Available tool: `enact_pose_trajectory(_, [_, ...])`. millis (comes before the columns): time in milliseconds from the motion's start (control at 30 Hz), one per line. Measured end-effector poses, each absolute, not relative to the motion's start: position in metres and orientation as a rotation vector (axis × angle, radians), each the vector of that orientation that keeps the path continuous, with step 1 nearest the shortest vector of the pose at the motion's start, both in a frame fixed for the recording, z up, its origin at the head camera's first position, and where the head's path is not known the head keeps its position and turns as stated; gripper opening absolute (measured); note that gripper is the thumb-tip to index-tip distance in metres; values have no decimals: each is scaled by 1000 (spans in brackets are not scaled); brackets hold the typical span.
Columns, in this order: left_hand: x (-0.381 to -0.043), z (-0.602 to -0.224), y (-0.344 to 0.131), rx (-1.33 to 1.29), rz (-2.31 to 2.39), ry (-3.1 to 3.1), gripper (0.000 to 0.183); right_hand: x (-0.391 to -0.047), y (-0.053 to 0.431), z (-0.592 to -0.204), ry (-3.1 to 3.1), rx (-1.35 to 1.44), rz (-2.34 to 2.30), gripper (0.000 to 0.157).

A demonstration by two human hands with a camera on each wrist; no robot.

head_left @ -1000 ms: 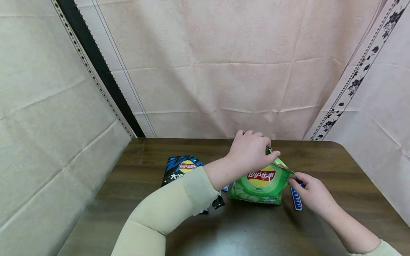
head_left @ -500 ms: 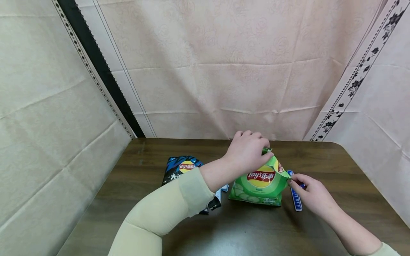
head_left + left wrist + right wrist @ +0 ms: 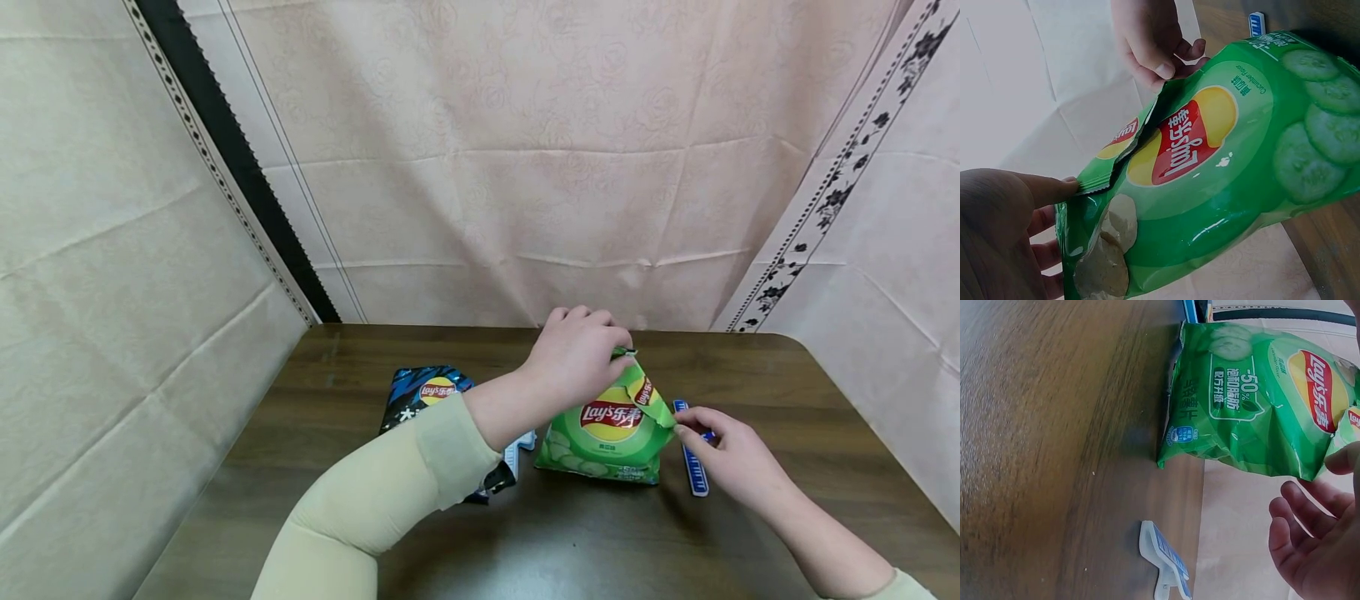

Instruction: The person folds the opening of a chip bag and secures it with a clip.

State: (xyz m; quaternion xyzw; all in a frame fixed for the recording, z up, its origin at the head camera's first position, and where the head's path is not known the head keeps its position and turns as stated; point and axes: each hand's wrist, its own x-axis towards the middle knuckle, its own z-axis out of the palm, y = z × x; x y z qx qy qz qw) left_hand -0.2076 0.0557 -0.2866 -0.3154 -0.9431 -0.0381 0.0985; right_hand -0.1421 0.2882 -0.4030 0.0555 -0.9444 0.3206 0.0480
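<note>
A green Lay's cucumber-flavor chip bag (image 3: 592,450) stands on the table, its top edge folded over the front so that a second piece of logo shows on the flap (image 3: 1119,139). My left hand (image 3: 573,354) holds the bag's top left corner, with the thumb (image 3: 1054,189) pressing on the fold. On the right side, my right hand (image 3: 723,446) pinches the end of the fold between thumb and finger. In the right wrist view its other fingers (image 3: 1297,512) are bent below the bag. A blue and white bag clip (image 3: 1166,559) lies beside the bag, close to the right hand.
A black and blue Lay's bag (image 3: 408,400) lies left of the green one, partly covered by my left arm. A light blue and white object (image 3: 512,458) sits between the bags. The wooden table (image 3: 570,550) meets a cloth-covered wall (image 3: 480,208) behind.
The bag's top flap has turned down over the front, uncovering more of the second logo. My left hand shifted slightly left, and more of the blue clip shows behind my right hand.
</note>
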Motion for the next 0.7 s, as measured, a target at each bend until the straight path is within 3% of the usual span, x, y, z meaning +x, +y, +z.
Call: enact_pose_trajectory(700, [-209,-285,50,-940,-171,-2761,25,-151,287,-406,-2799,210,881,25])
